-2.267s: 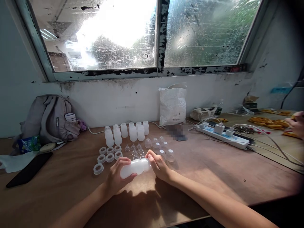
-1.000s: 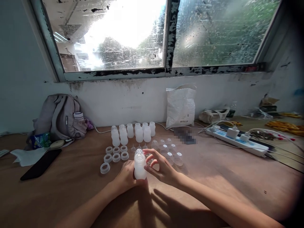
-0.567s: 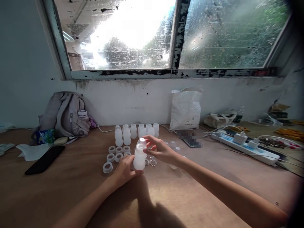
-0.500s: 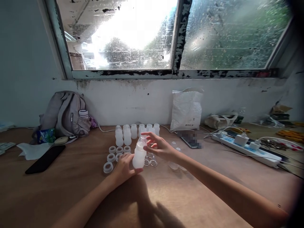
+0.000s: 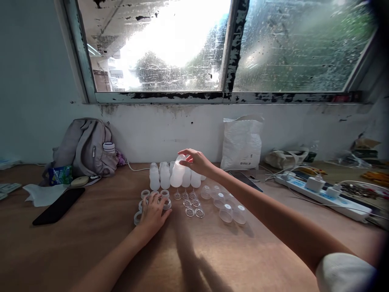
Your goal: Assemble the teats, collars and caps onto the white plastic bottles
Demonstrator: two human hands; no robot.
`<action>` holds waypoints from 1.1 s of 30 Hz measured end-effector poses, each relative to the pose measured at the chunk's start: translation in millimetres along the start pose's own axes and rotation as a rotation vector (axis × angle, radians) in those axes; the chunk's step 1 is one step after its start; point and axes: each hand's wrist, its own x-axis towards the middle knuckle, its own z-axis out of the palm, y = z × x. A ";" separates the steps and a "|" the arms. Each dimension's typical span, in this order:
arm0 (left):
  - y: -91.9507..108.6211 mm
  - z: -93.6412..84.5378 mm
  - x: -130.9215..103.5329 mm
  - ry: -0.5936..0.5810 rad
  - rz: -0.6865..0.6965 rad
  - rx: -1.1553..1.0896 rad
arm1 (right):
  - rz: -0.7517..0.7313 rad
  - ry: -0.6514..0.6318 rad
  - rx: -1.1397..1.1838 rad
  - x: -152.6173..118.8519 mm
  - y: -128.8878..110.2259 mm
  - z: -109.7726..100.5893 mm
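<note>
My right hand (image 5: 194,160) grips a frosted white bottle (image 5: 177,175) by its top, beside the row of similar bottles (image 5: 165,176) near the wall. The held bottle leans slightly and overlaps those behind it. My left hand (image 5: 153,213) rests with spread fingers over several translucent rings (image 5: 145,194) on the wooden table and covers part of them. Several small clear rings (image 5: 190,212) lie in the middle. To their right sit several clear domed caps (image 5: 225,213), partly behind my right forearm.
A black phone (image 5: 58,206), a white tissue (image 5: 44,194) and a grey backpack (image 5: 86,148) are at the left. Behind my right arm are a white bag (image 5: 242,143) and another phone (image 5: 245,181). A power strip (image 5: 328,198) with cables lies at the right.
My right hand has carried the bottle away from me, up to the row by the wall. My left hand has let go of the bottle and moved left onto the rings.
</note>
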 end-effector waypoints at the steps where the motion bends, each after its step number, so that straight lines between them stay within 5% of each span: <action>1: -0.1 0.5 -0.6 -0.008 0.014 0.017 | 0.009 0.008 -0.033 6.4 4.2 3.6; 18: -3.9 3.8 -1.0 -0.038 0.041 0.029 | 0.079 -0.094 -0.366 35.6 50.2 63.4; 29: -2.3 0.7 -0.1 -0.062 0.042 -0.002 | 0.055 -0.041 -0.387 33.3 51.5 60.6; 33: 0.1 -0.4 -0.9 -0.080 0.043 -0.029 | -0.001 0.046 -0.388 6.9 38.1 52.7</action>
